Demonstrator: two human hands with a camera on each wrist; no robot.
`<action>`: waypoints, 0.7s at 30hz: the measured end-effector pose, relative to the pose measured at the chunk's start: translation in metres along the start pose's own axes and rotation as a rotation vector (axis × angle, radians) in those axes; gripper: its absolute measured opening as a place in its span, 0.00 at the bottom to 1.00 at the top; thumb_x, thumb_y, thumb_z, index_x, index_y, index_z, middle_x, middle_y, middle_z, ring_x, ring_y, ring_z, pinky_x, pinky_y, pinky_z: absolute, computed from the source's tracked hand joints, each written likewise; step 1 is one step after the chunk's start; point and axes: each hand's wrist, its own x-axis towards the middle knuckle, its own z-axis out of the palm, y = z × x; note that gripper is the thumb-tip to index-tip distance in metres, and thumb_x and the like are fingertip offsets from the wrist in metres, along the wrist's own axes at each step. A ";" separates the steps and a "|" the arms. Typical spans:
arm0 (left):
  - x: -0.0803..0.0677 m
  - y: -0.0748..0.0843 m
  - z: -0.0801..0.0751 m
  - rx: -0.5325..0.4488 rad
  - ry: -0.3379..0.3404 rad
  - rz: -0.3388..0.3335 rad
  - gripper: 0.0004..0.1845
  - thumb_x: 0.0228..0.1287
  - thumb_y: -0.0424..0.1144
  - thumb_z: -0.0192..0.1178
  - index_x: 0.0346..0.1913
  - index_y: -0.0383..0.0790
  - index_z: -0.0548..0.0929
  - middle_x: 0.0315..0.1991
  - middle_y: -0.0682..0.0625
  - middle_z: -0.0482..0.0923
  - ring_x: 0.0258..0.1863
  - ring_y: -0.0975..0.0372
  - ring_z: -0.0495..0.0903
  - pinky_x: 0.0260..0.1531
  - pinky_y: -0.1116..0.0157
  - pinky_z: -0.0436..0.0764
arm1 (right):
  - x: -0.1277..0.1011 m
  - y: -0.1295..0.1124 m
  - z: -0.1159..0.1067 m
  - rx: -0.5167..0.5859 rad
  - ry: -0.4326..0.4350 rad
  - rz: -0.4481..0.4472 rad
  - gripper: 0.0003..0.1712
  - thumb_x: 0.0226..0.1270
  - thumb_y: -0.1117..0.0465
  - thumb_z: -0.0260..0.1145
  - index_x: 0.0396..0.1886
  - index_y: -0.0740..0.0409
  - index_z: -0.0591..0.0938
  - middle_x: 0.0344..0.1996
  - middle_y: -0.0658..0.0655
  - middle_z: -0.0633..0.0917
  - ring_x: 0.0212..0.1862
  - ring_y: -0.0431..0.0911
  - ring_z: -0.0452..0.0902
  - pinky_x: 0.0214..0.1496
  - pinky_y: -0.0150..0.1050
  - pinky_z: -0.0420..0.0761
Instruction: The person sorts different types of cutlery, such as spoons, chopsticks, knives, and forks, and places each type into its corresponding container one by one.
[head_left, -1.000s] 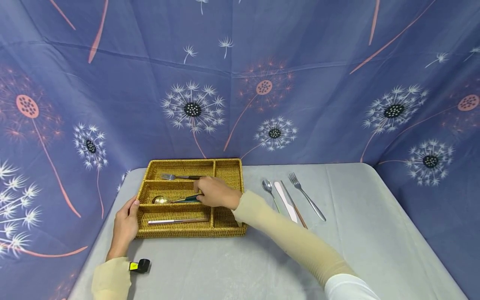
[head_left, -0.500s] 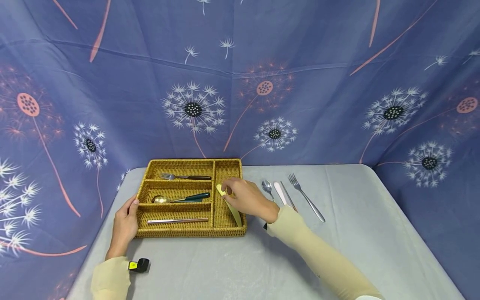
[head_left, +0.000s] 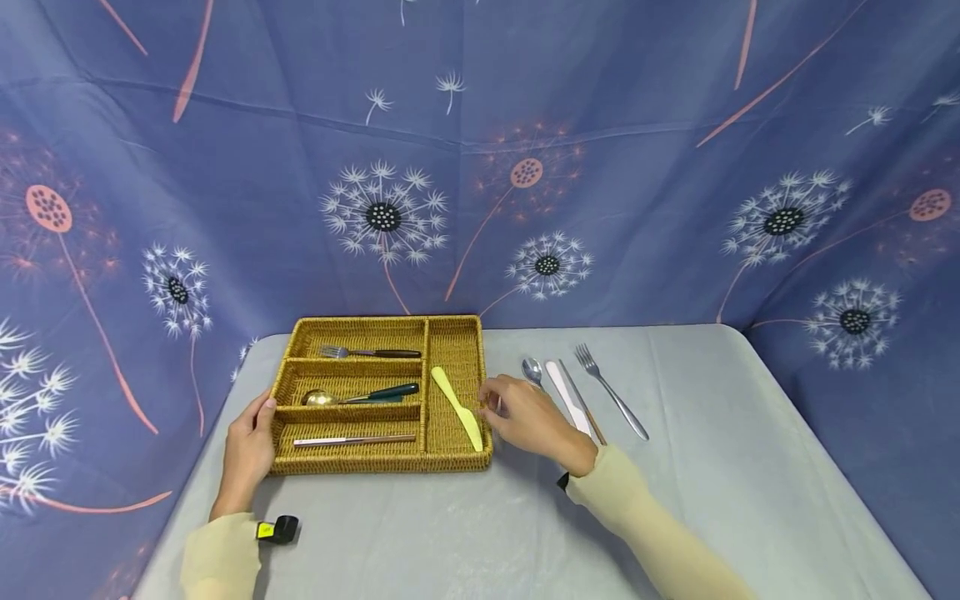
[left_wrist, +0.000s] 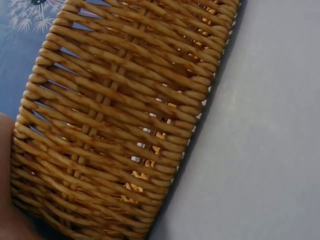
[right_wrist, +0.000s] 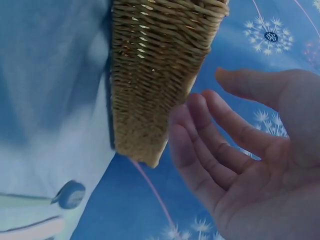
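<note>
My left hand [head_left: 247, 450] holds the left side of a woven cutlery tray [head_left: 352, 465], fingers at its rim. In the left wrist view the tray's woven outer wall [left_wrist: 115, 110] fills much of the frame. My right hand [head_left: 528, 417] is just outside the tray's right rim, holding nothing, its fingers loosely bent; the right wrist view shows the bare palm and fingers [right_wrist: 215, 140]. A yellow knife [head_left: 457, 408] lies slantwise in the long right compartment. A dark-handled fork [head_left: 371, 353], a gold spoon with a green handle [head_left: 360, 395] and chopsticks [head_left: 352, 440] lie in the left compartments.
Right of the tray, on the grey-white tablecloth [head_left: 420, 542], lie a silver spoon [head_left: 532, 369], partly behind my right hand, a white-pink knife [head_left: 567, 396], thin brown-ended chopsticks [head_left: 583, 403] and a silver fork [head_left: 611, 390]. A blue dandelion-print curtain [head_left: 637, 183] hangs behind.
My right hand moved from over the tray's middle to its right rim, letting go of the yellow knife in the right compartment. My left hand stayed at the tray's left side.
</note>
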 end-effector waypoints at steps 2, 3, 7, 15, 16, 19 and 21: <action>0.000 0.001 0.000 -0.001 0.005 0.004 0.33 0.91 0.54 0.37 0.84 0.37 0.63 0.81 0.30 0.59 0.81 0.33 0.55 0.79 0.35 0.56 | -0.006 0.003 -0.003 0.011 0.014 0.020 0.07 0.71 0.65 0.75 0.46 0.58 0.89 0.32 0.44 0.83 0.30 0.38 0.75 0.30 0.33 0.77; 0.000 0.001 0.000 -0.001 0.005 0.005 0.33 0.91 0.54 0.37 0.84 0.37 0.63 0.81 0.30 0.59 0.81 0.33 0.55 0.79 0.35 0.56 | -0.009 0.005 -0.004 0.014 0.021 0.031 0.07 0.71 0.65 0.75 0.46 0.57 0.89 0.32 0.44 0.82 0.29 0.38 0.75 0.29 0.33 0.76; 0.000 0.002 0.001 -0.009 0.011 0.007 0.32 0.91 0.53 0.37 0.84 0.35 0.63 0.81 0.29 0.60 0.81 0.33 0.55 0.79 0.35 0.56 | -0.022 0.012 -0.007 0.000 0.035 0.058 0.08 0.69 0.65 0.76 0.45 0.55 0.88 0.31 0.43 0.82 0.32 0.38 0.76 0.32 0.32 0.77; -0.001 0.002 0.001 -0.009 0.020 -0.002 0.32 0.91 0.52 0.38 0.83 0.35 0.64 0.81 0.30 0.60 0.81 0.33 0.55 0.80 0.36 0.56 | -0.045 0.023 -0.010 -0.036 0.038 0.124 0.07 0.70 0.61 0.77 0.44 0.51 0.88 0.31 0.40 0.81 0.32 0.37 0.77 0.31 0.34 0.76; 0.000 0.002 0.001 -0.011 0.019 -0.003 0.32 0.91 0.53 0.38 0.83 0.35 0.64 0.81 0.30 0.60 0.81 0.33 0.55 0.80 0.36 0.56 | -0.047 0.024 -0.010 -0.042 0.043 0.128 0.07 0.70 0.61 0.77 0.44 0.51 0.88 0.31 0.39 0.81 0.32 0.37 0.77 0.31 0.34 0.76; 0.000 0.002 0.000 -0.013 0.022 -0.003 0.32 0.91 0.53 0.39 0.83 0.35 0.65 0.81 0.31 0.60 0.81 0.34 0.55 0.80 0.36 0.55 | -0.053 0.028 -0.011 -0.040 0.056 0.131 0.06 0.69 0.62 0.78 0.42 0.51 0.88 0.29 0.40 0.81 0.32 0.36 0.77 0.31 0.34 0.76; 0.000 0.002 0.000 -0.014 0.023 -0.002 0.32 0.91 0.53 0.39 0.83 0.35 0.65 0.81 0.31 0.60 0.81 0.34 0.55 0.80 0.36 0.56 | -0.057 0.030 -0.011 -0.028 0.060 0.129 0.06 0.69 0.63 0.78 0.42 0.52 0.88 0.29 0.40 0.81 0.31 0.36 0.76 0.32 0.34 0.76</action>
